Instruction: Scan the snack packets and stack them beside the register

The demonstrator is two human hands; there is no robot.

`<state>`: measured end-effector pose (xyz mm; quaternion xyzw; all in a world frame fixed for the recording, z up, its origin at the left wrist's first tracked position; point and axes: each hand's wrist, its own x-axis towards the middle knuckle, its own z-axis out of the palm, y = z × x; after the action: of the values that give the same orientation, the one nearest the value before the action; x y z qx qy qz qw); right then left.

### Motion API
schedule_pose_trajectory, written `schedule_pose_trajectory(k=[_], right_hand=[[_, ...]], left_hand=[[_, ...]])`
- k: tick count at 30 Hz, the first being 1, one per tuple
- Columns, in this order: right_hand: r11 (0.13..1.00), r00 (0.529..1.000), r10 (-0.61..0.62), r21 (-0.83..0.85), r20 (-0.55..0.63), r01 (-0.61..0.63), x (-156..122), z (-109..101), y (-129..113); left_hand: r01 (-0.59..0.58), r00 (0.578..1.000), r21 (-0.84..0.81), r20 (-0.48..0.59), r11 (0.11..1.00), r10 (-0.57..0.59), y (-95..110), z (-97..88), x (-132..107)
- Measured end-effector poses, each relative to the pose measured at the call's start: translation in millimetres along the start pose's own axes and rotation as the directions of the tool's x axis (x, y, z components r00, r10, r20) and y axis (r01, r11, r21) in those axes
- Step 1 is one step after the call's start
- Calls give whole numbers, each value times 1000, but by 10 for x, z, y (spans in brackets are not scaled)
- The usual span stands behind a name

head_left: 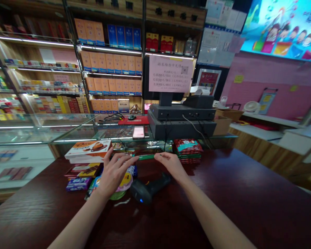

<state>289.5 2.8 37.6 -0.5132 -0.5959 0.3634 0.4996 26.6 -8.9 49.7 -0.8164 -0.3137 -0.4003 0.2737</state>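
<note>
A thin green strip-shaped pack spans the gap between my hands at the far part of the counter. My right hand pinches its right end. My left hand has its fingers stretched out and spread, with one fingertip at the strip's left end; its thumb is hidden. Under and beside the left hand lie colourful snack packs, partly covered. Nearer to me, between my forearms, a black handheld barcode scanner rests on its side with a blue light on.
On the left sit a white-and-orange box, chocolate packs and purple packs. Red snack packs are stacked at the right. Behind stand a glass display case and a cash register. A torn scrap lies on the dark counter.
</note>
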Motion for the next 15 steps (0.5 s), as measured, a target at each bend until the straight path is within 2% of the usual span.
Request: schedule_pose_trajectory(k=[3, 7, 15], right_hand=[[999, 999, -24, 44, 32, 22, -56, -56, -28], [994, 993, -113, -1, 43, 113, -120, -180, -56], [950, 967, -253, -197, -24, 243, -159, -492, -15]], left_hand=[[-24, 1000, -12, 5, 1000, 24, 4, 7, 19], [-74, 997, -21, -14, 997, 73, 8, 27, 82], [-163, 987, -87, -6, 983, 163, 64, 132, 304]])
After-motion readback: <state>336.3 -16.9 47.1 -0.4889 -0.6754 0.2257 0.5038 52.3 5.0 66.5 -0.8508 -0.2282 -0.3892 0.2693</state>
